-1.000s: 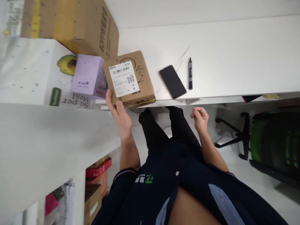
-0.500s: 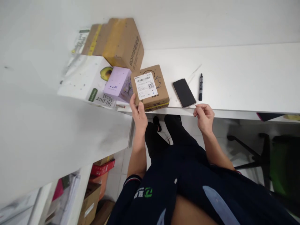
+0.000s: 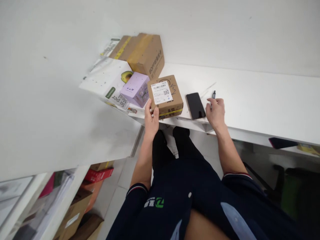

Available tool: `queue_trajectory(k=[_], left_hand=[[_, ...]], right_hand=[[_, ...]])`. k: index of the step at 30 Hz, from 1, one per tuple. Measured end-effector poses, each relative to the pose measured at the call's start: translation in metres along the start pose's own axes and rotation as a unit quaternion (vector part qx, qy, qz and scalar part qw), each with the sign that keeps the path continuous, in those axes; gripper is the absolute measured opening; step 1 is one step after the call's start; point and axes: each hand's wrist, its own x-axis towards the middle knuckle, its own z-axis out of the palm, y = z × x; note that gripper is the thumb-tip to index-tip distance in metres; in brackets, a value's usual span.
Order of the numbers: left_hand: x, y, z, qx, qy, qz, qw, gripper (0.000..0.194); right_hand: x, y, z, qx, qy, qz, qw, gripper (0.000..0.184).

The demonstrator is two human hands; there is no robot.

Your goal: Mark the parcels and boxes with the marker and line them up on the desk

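Note:
A small taped cardboard box with a white shipping label and dark handwriting sits near the front edge of the desk. My left hand grips its near left corner, thumb on the front and fingers along the side. My right hand is closed over a black marker, whose far end sticks out beyond the fingers; the rest is hidden. Between the box and that hand lies a dark smartphone, screen up.
To the left of the box stand a lilac box, a white carton with an avocado picture and a bigger brown carton against the wall. The white desk runs right. Below left, a shelf holds cartons.
My right hand has moved forward from the desk edge onto the marker and closed over it. My left hand stays at the box corner. The view has shifted slightly.

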Motion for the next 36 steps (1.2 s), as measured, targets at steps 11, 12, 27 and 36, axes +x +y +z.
queue_trajectory(k=[11, 12, 27, 36], left_hand=[[-0.017, 0.013, 0.012, 0.15, 0.063, 0.12, 0.979, 0.065], [-0.016, 0.013, 0.014, 0.159, 0.061, 0.133, 0.976, 0.06], [0.012, 0.012, 0.027, 0.047, 0.116, 0.028, 0.992, 0.038], [-0.001, 0.019, 0.002, -0.107, -0.112, -0.084, 0.984, 0.081]], right_hand=[[0.037, 0.059, -0.003, -0.312, -0.208, -0.121, 0.919, 0.045], [0.037, 0.062, -0.002, -0.307, -0.197, -0.126, 0.923, 0.045], [0.038, 0.069, 0.007, -0.094, -0.053, -0.087, 0.99, 0.047], [0.024, -0.063, 0.015, 0.278, -0.184, -0.054, 0.941, 0.062]])
